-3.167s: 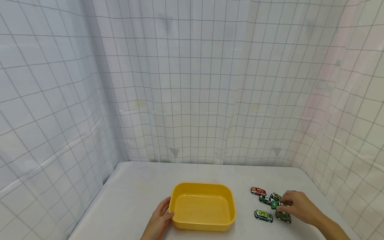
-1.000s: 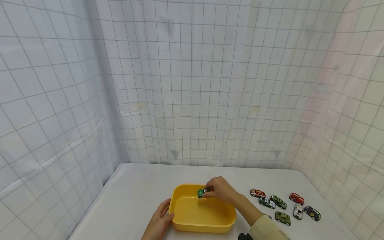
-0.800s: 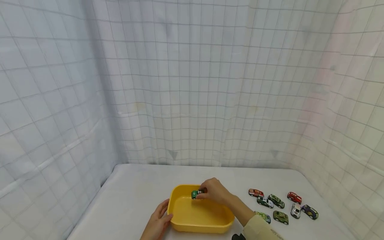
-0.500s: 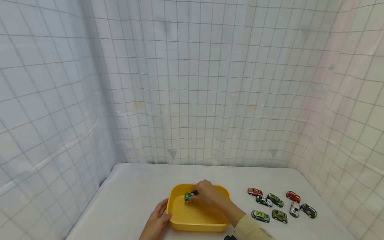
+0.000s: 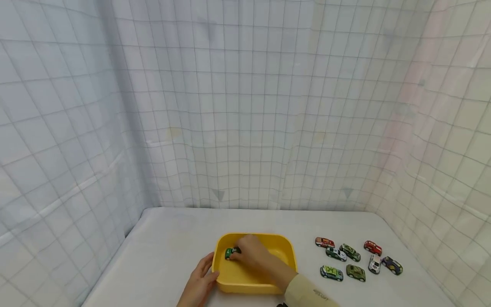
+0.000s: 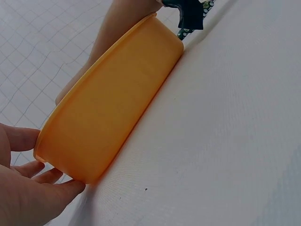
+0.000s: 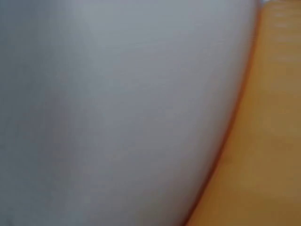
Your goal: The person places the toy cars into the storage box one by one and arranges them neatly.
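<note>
A yellow plastic tray (image 5: 249, 289) sits on the white table. At its left side my left hand (image 5: 198, 281) holds it, thumb by the rim and fingers along the outer wall; the left wrist view has that hand (image 6: 28, 193) round one end of the tray (image 6: 108, 99). Inside the tray, toward the back left, my right hand (image 5: 252, 252) pinches a small green toy car (image 5: 229, 253) low over the floor. Part of the car is hidden behind the fingers. In the right wrist view only the tray's wall (image 7: 263, 141) and blurred white surface show, without the hand.
Several toy cars lie right of the tray: an orange-red one (image 5: 324, 242), a green-and-white one (image 5: 336, 253), a camouflage one (image 5: 350, 252), a red one (image 5: 373, 247), a white one (image 5: 374, 264), a dark one (image 5: 392, 265), a lime one (image 5: 331, 273) and an olive one (image 5: 356, 272).
My right hand took the green toy car from the group on the right, carried it left over the tray and lowered it toward the back left. My left hand stays at the tray's side.
</note>
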`<action>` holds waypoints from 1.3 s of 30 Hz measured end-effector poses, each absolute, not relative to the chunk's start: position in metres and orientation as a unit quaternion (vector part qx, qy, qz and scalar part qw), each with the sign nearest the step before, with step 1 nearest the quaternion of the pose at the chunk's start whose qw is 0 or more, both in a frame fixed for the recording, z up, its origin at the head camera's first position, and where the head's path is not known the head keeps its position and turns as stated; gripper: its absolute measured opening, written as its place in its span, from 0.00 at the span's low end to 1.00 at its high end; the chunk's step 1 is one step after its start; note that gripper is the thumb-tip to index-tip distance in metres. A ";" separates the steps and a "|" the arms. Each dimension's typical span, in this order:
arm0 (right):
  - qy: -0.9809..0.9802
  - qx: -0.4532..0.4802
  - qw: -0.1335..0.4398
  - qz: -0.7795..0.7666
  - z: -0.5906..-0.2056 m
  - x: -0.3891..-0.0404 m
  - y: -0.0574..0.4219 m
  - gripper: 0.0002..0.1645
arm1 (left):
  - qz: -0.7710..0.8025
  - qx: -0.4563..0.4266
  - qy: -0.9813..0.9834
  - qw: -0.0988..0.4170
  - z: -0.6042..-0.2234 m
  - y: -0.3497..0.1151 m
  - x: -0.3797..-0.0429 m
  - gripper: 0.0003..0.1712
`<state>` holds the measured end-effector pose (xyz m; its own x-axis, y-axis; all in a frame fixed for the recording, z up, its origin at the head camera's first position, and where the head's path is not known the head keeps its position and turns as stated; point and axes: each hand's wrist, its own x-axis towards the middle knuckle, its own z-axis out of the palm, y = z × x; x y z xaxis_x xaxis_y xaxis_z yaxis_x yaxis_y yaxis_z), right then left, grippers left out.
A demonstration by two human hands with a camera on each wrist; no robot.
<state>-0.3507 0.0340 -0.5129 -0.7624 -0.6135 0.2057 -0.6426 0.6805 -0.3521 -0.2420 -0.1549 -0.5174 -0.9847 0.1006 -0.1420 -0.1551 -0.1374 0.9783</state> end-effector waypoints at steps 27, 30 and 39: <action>-0.912 0.348 0.027 0.215 -0.505 -0.355 0.041 0.14 | 0.748 -0.023 0.658 0.078 -0.521 -0.156 -0.244 0.40; -0.908 0.358 0.034 0.214 -0.504 -0.356 0.046 0.13 | 0.748 -0.027 0.659 0.078 -0.521 -0.156 -0.245 0.40; -0.892 0.380 0.054 0.241 -0.494 -0.357 0.061 0.18 | 0.750 -0.037 0.657 0.070 -0.521 -0.154 -0.246 0.40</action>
